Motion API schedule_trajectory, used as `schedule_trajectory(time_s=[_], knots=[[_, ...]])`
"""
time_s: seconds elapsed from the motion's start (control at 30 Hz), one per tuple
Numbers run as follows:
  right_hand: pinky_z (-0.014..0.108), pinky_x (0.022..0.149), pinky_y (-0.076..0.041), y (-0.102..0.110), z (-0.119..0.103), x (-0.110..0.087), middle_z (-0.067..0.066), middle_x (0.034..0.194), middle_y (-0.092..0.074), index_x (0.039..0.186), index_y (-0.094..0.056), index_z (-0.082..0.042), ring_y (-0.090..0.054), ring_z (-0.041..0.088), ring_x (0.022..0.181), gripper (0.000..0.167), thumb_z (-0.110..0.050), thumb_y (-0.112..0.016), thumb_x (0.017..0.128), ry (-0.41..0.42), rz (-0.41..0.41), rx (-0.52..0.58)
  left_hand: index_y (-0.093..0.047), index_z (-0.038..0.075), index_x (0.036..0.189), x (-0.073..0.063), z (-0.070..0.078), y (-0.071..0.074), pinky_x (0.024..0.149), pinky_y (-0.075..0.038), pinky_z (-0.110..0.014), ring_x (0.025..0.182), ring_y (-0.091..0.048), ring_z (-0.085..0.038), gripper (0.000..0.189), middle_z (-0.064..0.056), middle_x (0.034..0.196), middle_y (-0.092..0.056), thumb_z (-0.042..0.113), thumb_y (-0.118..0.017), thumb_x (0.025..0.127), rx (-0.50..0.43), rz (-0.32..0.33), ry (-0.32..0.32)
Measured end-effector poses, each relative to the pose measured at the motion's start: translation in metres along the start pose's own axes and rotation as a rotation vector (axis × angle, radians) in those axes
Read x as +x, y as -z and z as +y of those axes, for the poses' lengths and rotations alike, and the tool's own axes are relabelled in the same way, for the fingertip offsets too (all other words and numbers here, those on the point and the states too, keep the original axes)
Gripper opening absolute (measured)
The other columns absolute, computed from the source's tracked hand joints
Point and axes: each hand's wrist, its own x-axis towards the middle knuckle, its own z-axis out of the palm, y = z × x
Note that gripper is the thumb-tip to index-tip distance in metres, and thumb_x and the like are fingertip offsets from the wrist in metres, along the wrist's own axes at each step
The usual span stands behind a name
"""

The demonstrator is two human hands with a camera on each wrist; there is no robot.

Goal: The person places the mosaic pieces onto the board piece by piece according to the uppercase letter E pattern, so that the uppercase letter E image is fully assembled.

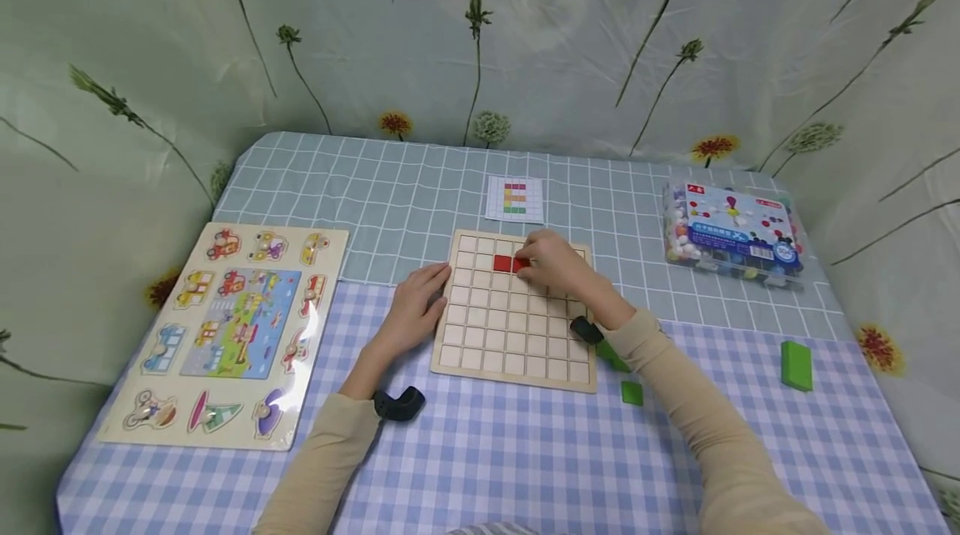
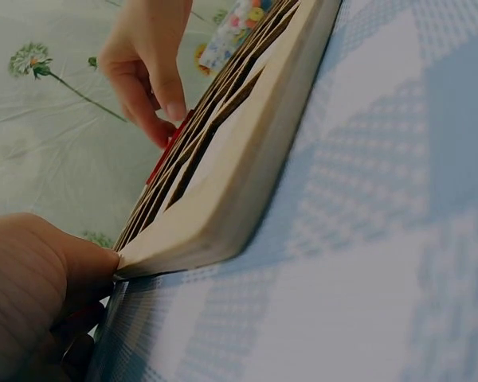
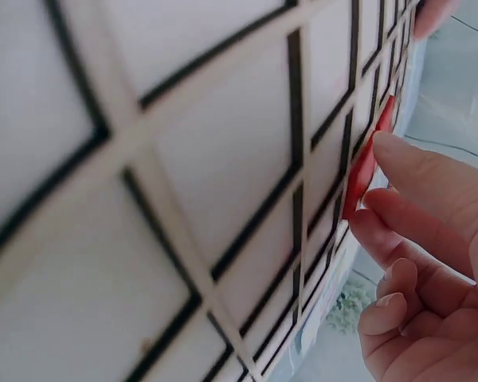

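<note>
A wooden grid board (image 1: 473, 372) with square recesses lies on the table. One red square tile (image 1: 502, 263) sits in a recess near its top. Just right of that, my right hand (image 1: 558, 264) pinches a second red tile (image 1: 521, 265) between thumb and fingers; the right wrist view has the thumb and fingertips (image 3: 389, 147) right at the red. My left hand (image 1: 411, 310) rests against the board's left edge, fingers fairly straight, the thumb touching the rim in the left wrist view. A pattern card (image 1: 492, 199) with coloured squares lies behind the board.
Green tiles (image 1: 632, 392) lie by the board's lower right, partly under my right forearm. Farther right is a green block (image 1: 797, 366). A clear box (image 1: 731, 228) of coloured beads stands at the back right. On the left lies a wooden vehicle puzzle (image 1: 303, 385).
</note>
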Motion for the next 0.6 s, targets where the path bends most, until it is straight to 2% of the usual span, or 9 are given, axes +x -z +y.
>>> schedule_trajectory(time_s=[0.2, 0.43, 0.6], knots=[[0.037, 0.077, -0.050, 0.009, 0.008, -0.016, 0.015, 0.093, -0.066, 0.100, -0.072, 0.005, -0.059, 0.026, 0.087, 0.025, -0.009, -0.072, 0.079, -0.036, 0.046, 0.027, -0.048, -0.003, 0.134, 0.000, 0.000, 0.001, 0.100, -0.033, -0.061, 0.129, -0.043, -0.039, 0.046, -0.020, 0.138, -0.049, 0.007, -0.055, 0.090, -0.011, -0.024, 0.027], [0.039, 0.077, -0.051, 0.020, 0.018, -0.046, 0.017, 0.096, -0.065, 0.102, -0.071, 0.004, -0.058, 0.028, 0.091, 0.024, -0.009, -0.069, 0.082, -0.106, 0.059, 0.007, -0.048, -0.004, 0.134, 0.002, 0.000, 0.001, 0.098, -0.034, -0.061, 0.126, -0.045, -0.040, 0.046, -0.021, 0.138, -0.050, 0.008, -0.055, 0.090, 0.004, -0.017, 0.005], [0.041, 0.079, -0.051, 0.024, 0.031, -0.066, 0.018, 0.099, -0.064, 0.104, -0.070, 0.004, -0.057, 0.030, 0.092, 0.025, -0.009, -0.067, 0.084, -0.139, 0.084, -0.006, -0.049, -0.003, 0.134, 0.001, 0.001, 0.000, 0.095, -0.035, -0.061, 0.126, -0.045, -0.039, 0.046, -0.020, 0.138, -0.050, 0.009, -0.055, 0.090, 0.008, -0.021, 0.012]])
